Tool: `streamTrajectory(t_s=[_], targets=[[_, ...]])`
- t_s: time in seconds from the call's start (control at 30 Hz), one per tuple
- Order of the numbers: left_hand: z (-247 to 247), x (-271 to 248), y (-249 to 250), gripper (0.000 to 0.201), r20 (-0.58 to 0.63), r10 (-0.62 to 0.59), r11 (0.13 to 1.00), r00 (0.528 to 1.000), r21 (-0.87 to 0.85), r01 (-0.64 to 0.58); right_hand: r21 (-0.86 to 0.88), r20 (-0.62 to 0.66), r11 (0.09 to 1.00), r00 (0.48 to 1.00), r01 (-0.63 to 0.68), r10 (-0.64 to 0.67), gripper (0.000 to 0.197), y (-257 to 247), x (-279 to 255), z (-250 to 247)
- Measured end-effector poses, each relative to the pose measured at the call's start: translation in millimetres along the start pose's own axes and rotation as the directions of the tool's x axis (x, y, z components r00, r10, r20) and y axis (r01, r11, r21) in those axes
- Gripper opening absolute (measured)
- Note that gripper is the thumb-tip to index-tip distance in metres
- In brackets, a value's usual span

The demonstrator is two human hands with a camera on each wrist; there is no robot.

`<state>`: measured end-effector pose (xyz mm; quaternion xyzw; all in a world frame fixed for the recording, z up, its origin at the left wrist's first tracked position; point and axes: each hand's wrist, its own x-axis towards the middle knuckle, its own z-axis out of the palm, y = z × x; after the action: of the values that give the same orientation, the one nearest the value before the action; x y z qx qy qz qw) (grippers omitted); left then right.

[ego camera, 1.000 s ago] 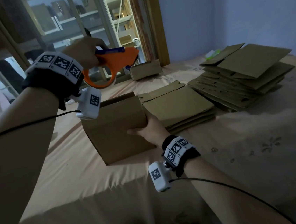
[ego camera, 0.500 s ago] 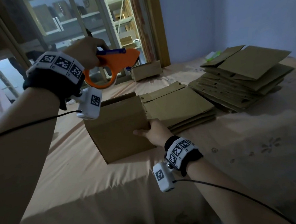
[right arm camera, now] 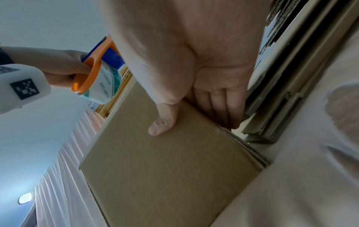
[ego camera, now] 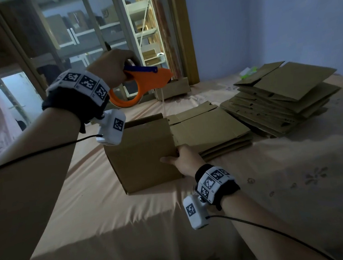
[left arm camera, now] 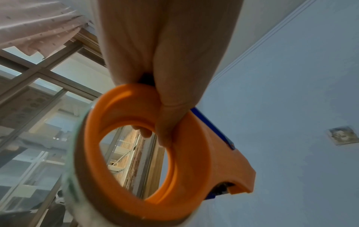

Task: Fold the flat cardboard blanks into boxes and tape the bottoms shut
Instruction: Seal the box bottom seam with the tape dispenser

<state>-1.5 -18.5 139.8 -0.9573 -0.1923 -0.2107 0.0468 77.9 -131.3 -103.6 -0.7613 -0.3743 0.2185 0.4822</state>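
right hand (ego camera: 185,160) slid a little down the box (ego camera: 143,154) corner, tape dispenser (ego camera: 140,84) in left hand (ego camera: 111,67) barely shifted

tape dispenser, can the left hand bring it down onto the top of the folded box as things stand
Probably yes. The left hand grips the orange tape dispenser in the air above the folded box; nothing lies between them, and the right hand holds only the box's right edge.

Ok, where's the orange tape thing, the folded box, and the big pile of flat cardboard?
Orange plastic tape dispenser (ego camera: 144,79): head view, its body.
Folded brown cardboard box (ego camera: 141,152): head view, near face.
Big stack of flat cardboard blanks (ego camera: 285,96): head view, top sheet.
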Motion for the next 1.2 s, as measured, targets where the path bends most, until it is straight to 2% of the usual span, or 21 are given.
streamTrajectory(t_s=[0.17, 0.33, 0.43, 0.47, 0.5, 0.57, 0.6, 0.67, 0.73, 0.8, 0.87, 1.0, 1.2], targets=[[6.5, -0.4, 4.8, 0.031, -0.018, 0.0, 0.999, 1.0, -0.032, -0.001, -0.09, -0.006, 0.996, 1.0, -0.025, 0.024, 0.059, -6.1, -5.2, -3.1], [8.3, -0.3, 2.2, 0.031, -0.003, -0.024, 0.999, 1.0, -0.023, 0.024, -0.265, 0.042, 0.964, 0.998, -0.032, 0.045, 0.038, -13.3, -16.2, -12.3], [9.9, -0.8, -1.4, 0.031, 0.013, -0.034, 0.999, 0.999, -0.034, 0.034, -0.351, 0.024, 0.935, 0.997, -0.056, 0.069, 0.056, -35.5, -25.3, -28.9], [10.1, -1.0, -2.4, 0.032, 0.014, -0.038, 0.999, 0.999, -0.032, 0.039, -0.346, 0.001, 0.936, 0.997, -0.071, 0.076, 0.055, -45.2, -26.2, -35.4], [10.4, -1.1, -3.2, 0.032, 0.017, -0.044, 0.999, 0.999, -0.029, 0.045, -0.334, -0.018, 0.941, 0.998, -0.061, 0.058, 0.05, -55.2, -26.9, -41.2], [10.3, -0.9, -4.9, 0.032, 0.024, -0.055, 0.998, 0.998, -0.021, 0.055, -0.352, -0.073, 0.935, 0.995, 0.04, -0.07, 0.035, -73.9, -28.7, -47.8], [10.2, -0.8, -5.8, 0.032, 0.028, -0.059, 0.998, 0.998, -0.015, 0.059, -0.414, -0.106, 0.904, 0.98, 0.108, -0.166, 0.031, -83.0, -30.9, -48.9], [9.9, -0.8, -6.4, 0.032, 0.035, -0.065, 0.998, 0.997, -0.006, 0.065, -0.563, -0.16, 0.797, 0.916, 0.222, -0.368, 0.027, -99.2, -37.3, -43.9], [8.7, -0.9, -6.1, 0.032, 0.05, -0.07, 0.998, 0.996, 0.004, 0.07, -0.626, -0.116, 0.701, 0.848, 0.342, -0.517, 0.022, -109.6, -40.7, -31.4], [6.7, -1.3, -6.0, 0.034, 0.077, -0.08, 0.997, 0.994, 0.02, 0.078, -0.673, -0.024, 0.608, 0.809, 0.422, -0.588, 0.021, -113.5, -40.0, -16.1], [4.3, -2.2, -6.7, 0.035, 0.092, -0.081, 0.996, 0.992, 0.034, 0.079, -0.734, 0.032, 0.53, 0.801, 0.425, -0.598, 0.024, -113.7, -37.5, -2.7], [0.5, -4.6, -6.8, 0.034, 0.084, -0.07, 0.997, 0.994, 0.034, 0.067, -0.841, 0.121, 0.398, 0.844, 0.367, -0.522, 0.038, -105.9, -31.5, 18.1], [3.5, -6.7, -4.5, 0.036, 0.095, -0.068, 0.997, 0.993, 0.04, 0.064, -0.852, 0.151, 0.382, 0.867, 0.357, -0.475, 0.05, -97.1, -25.5, 24.0]])
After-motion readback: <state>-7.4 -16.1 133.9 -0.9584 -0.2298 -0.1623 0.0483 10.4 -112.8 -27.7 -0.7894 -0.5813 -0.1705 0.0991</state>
